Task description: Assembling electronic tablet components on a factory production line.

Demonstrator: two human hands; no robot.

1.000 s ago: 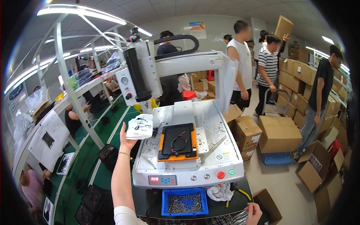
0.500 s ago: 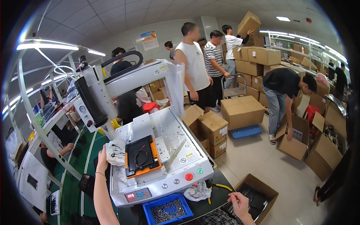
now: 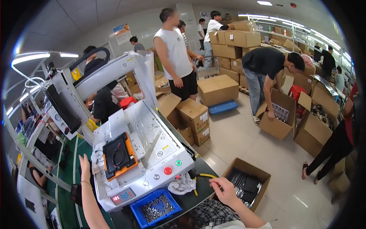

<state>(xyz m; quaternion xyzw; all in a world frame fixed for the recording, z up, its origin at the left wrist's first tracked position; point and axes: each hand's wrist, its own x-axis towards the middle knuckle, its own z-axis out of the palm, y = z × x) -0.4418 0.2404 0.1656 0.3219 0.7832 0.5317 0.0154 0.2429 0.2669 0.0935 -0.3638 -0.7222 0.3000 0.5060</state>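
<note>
My left hand (image 3: 85,168) is at the left side of a white benchtop machine, fingers stretched upward and open, beside a crumpled white cloth (image 3: 98,158). On the machine's bed, an orange fixture (image 3: 133,157) holds a black panel (image 3: 111,149) with a coiled black cable on it. My right hand (image 3: 225,191) is closed, its fingertips pressed together, in front of the open carton of black parts. Whatever the fingertips may hold is too small to make out. A blue tray (image 3: 134,209) of small metal pieces stands at the machine's front.
Yellow-handled pliers (image 3: 206,175) and a crumpled white rag (image 3: 182,184) lie beside the machine. An open carton (image 3: 265,183) of black parts stands at right. Beyond are stacked boxes (image 3: 222,89), a blue platform (image 3: 223,107), a person bending over a carton (image 3: 277,128) and others standing.
The view has swung right, so the machine sits further left. My left hand has come off the white cloth and its fingers have straightened. My right hand has risen slightly, fingertips turned left.
</note>
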